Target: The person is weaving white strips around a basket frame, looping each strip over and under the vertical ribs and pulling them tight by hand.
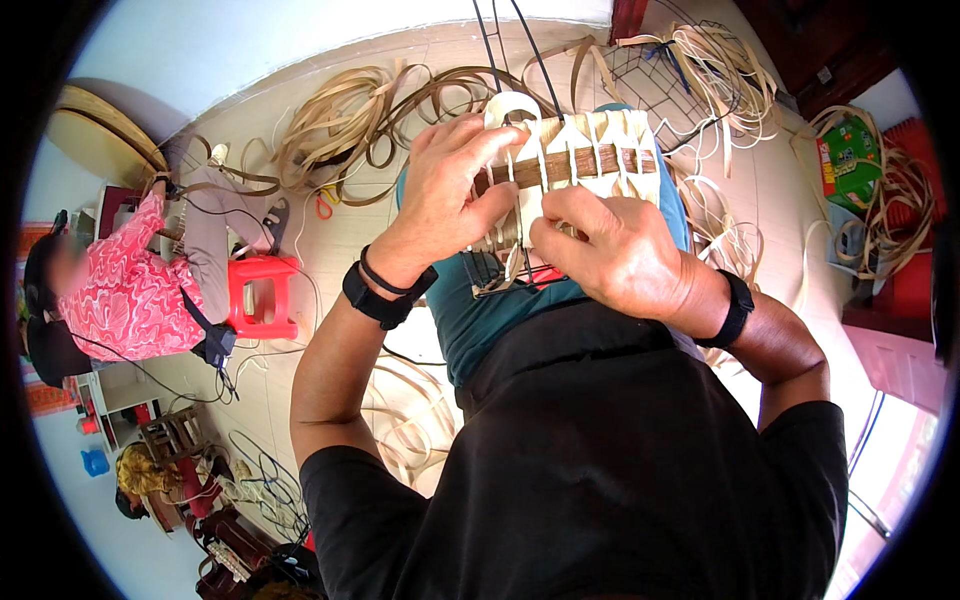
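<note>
A small woven piece (600, 162) of cream and brown flat strips on a black wire frame rests over my lap. Thin pale cords cross its brown band. My left hand (450, 195) grips its left side, fingers over the top edge and thumb on the woven face. Beside the curled end of a wide cream strip (511, 106), those fingertips press down. My right hand (625, 255) is closed low on the piece, pinching at a pale weaving strip (530, 205); its fingertips are partly hidden. Two long black wires (538, 55) stick out beyond the far edge.
Coils of tan strips (340, 120) lie on the floor ahead, with another tangle (715, 75) at far right. To the left, a person in a pink patterned shirt (130, 285) sits near a red stool (262, 298). A green package (850, 160) and more strips stand at right.
</note>
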`<state>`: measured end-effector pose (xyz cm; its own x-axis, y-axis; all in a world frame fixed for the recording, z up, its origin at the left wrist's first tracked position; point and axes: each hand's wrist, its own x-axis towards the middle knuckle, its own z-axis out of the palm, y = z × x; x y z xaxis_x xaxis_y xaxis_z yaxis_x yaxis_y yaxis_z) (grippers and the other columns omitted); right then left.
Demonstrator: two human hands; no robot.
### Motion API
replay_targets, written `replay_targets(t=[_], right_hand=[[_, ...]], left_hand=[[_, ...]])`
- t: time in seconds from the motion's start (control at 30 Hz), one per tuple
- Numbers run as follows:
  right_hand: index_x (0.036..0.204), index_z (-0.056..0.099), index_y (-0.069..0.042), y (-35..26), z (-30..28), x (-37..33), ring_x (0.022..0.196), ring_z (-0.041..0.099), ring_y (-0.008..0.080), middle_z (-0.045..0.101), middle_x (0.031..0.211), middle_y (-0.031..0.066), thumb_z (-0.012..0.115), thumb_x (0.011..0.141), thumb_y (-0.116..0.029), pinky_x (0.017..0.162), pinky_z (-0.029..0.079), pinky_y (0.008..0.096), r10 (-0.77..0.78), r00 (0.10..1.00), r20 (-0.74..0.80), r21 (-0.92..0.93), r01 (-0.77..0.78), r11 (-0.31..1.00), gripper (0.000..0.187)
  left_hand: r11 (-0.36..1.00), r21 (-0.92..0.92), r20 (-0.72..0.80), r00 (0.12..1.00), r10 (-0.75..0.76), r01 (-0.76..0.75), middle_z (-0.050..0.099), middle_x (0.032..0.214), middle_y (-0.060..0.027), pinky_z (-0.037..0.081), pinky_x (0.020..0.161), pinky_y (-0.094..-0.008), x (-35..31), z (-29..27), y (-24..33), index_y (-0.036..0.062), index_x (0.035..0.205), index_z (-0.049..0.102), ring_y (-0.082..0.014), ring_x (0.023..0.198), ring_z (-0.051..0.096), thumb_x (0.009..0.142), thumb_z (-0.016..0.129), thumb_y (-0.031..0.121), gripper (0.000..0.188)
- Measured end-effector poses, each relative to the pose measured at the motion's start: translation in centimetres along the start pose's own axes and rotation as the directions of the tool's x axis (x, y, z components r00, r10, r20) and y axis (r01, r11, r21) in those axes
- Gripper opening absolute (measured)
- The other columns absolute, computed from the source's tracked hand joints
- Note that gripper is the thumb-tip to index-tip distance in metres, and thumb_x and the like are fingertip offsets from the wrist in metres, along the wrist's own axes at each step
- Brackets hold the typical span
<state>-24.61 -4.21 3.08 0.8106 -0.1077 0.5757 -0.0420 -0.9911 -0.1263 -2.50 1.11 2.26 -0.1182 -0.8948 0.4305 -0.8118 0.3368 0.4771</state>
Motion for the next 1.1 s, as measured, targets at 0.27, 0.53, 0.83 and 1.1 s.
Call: replay_targets(t=[0.27, 0.53, 0.83, 1.1], right_hand=[[0.085, 0.06, -0.003, -0.2, 0.1, -1.3, 0.066, 0.064, 0.0182, 0.06, 0.099, 0.0107, 0.062, 0.07, -0.013, 0.054, 0.052, 0.0312, -0.126, 0.989, -0.078, 0.068, 0.132, 0.989, 0.018], [0.087, 0.064, -0.001, 0.6, -1.2, -1.4, 0.065, 0.065, 0.0193, 0.065, 0.103, 0.0125, 0.067, 0.069, -0.008, 0.051, 0.052, 0.0303, -0.18, 0.984, -0.005, 0.263, 0.175, 0.949, 0.02], [0.079, 0.055, -0.006, -1.2, -2.2, -1.3, 0.06, 0.056, 0.0176, 0.055, 0.084, 0.0055, 0.064, 0.071, -0.015, 0.049, 0.046, 0.0317, -0.438, 0.885, 0.158, 0.505, 0.309, 0.806, 0.015], [0.083, 0.059, -0.005, -0.8, -2.4, -2.2, 0.073, 0.065, 0.0267, 0.058, 0.083, 0.0082, 0.06, 0.075, -0.009, 0.058, 0.052, 0.0372, -0.319, 0.804, 0.501, 0.453, 0.07, 0.889, 0.009]], left_hand=[[0.999, 0.031, -0.006, 0.999, 0.037, -0.037, 0.062, 0.114, -0.0109, 0.037, 0.098, -0.0423, 0.1, 0.2, -0.3, 0.0117, 0.111, 0.064, -0.0314, 0.107, 0.057, 0.07, 0.073, 0.015, 0.042], [0.978, -0.206, -0.168, 0.983, -0.078, 0.042, 0.061, 0.122, -0.014, 0.037, 0.101, -0.0419, 0.0, 1.6, -1.1, 0.0078, 0.128, 0.053, -0.03, 0.106, 0.059, 0.068, 0.078, 0.016, 0.066], [0.994, -0.098, -0.105, 0.993, -0.057, 0.047, 0.066, 0.112, -0.0103, 0.04, 0.095, -0.0399, 0.2, 0.8, -1.5, 0.0061, 0.125, 0.055, -0.0278, 0.097, 0.062, 0.068, 0.075, 0.016, 0.061], [0.995, -0.086, -0.026, 0.998, -0.062, 0.06, 0.064, 0.121, -0.0127, 0.039, 0.098, -0.0406, 0.5, 0.8, -1.9, 0.0055, 0.114, 0.063, -0.0296, 0.11, 0.06, 0.068, 0.074, 0.018, 0.049]])
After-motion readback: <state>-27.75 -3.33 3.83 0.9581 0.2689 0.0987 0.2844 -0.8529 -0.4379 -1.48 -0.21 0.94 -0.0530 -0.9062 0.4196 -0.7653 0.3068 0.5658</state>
